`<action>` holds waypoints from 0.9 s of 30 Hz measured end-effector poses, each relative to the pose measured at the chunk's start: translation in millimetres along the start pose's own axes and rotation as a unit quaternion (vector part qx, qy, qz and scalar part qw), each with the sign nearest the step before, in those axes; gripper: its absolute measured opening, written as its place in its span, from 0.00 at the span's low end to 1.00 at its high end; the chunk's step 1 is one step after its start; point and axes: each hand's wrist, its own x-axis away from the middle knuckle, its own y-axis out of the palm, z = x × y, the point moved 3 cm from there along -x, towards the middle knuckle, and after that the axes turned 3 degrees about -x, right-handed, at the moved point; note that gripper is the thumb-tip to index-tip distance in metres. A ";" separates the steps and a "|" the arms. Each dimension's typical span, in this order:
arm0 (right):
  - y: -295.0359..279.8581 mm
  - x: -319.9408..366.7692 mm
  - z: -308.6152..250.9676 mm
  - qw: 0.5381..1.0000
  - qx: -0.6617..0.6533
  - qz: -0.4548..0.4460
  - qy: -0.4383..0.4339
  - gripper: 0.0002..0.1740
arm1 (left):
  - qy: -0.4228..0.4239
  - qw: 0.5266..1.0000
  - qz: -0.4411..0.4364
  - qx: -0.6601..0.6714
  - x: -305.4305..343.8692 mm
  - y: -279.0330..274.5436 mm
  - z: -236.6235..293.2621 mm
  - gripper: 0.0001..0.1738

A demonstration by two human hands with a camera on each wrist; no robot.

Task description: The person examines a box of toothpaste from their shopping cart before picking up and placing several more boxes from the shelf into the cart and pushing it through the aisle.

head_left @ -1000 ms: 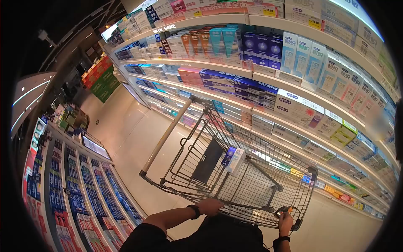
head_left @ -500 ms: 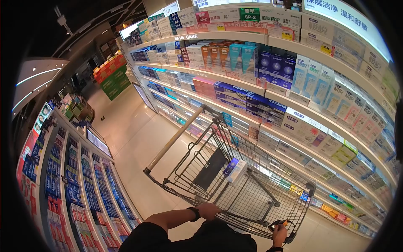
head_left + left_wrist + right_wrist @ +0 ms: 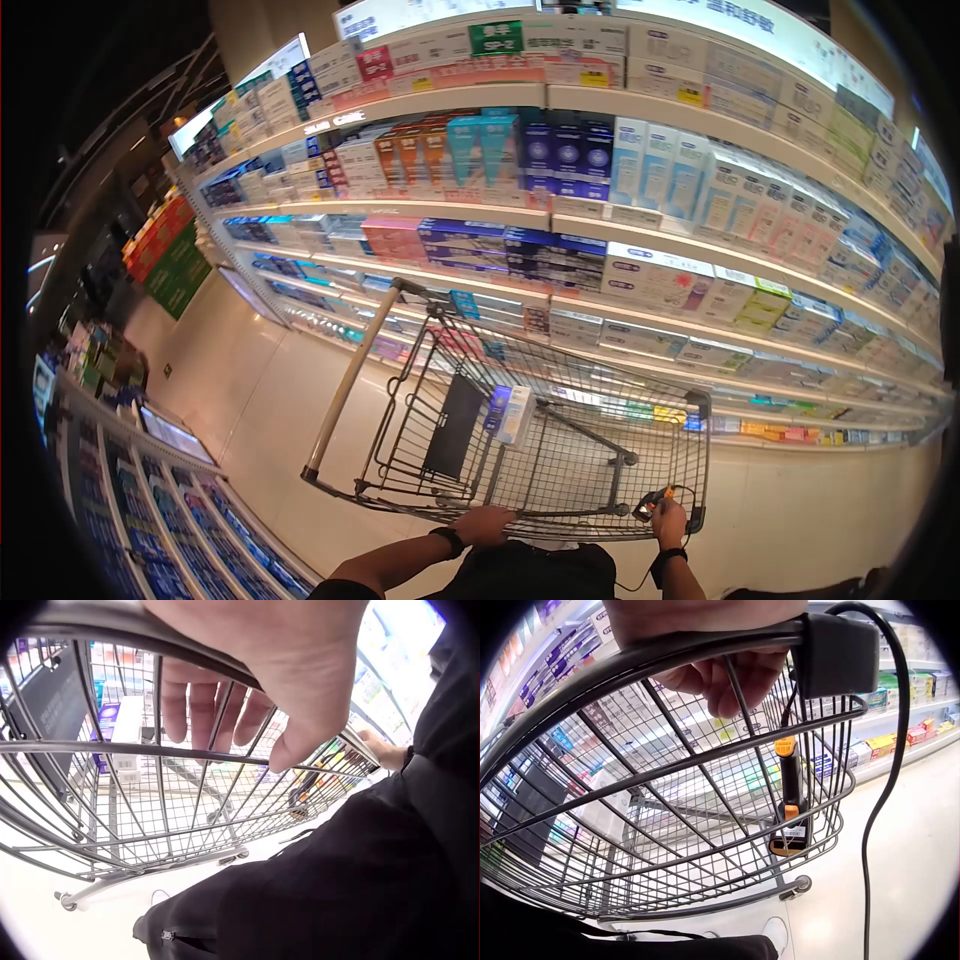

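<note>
A wire shopping cart (image 3: pixel 560 460) stands side-on in front of me, its push handle to the left. My left hand (image 3: pixel 485 525) rests over the near rim; in the left wrist view its fingers (image 3: pixel 202 712) hang inside the bars and the thumb stays outside. Near the front corner, my right hand (image 3: pixel 668 522) grips the same rim with curled fingers. Just below it, inside the basket, hangs a black and orange handheld scanner-like device (image 3: pixel 791 831) with a cable. A purple box (image 3: pixel 496 408) and a white box (image 3: pixel 515 418) lie together beside the dark seat panel (image 3: pixel 453 425).
Lit shelves (image 3: pixel 600 210) of boxed toothpaste-like goods curve along the far side of the cart. Another product rack (image 3: pixel 150 510) stands at the lower left. A green and red display (image 3: pixel 170 265) stands down the aisle. A black cable (image 3: pixel 870 847) hangs outside the cart's front corner.
The head view has turned right, so the left rack shows less and the shelves sit further left. Both hands stay on the cart's rim, and the boxes keep their place in the basket.
</note>
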 end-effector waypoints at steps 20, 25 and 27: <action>27.4 13.2 -26.2 0.999 0.003 0.026 0.042 0.09 | 0.004 0.999 -0.022 -0.033 9.3 -16.6 -36.1 0.19; 31.2 13.7 -27.0 0.999 0.008 0.036 0.036 0.09 | 0.006 0.999 -0.012 -0.040 9.1 -16.7 -39.7 0.18; 28.1 12.9 -30.7 0.999 0.010 0.030 0.038 0.09 | 0.016 0.999 -0.006 -0.044 7.9 -15.2 -42.7 0.18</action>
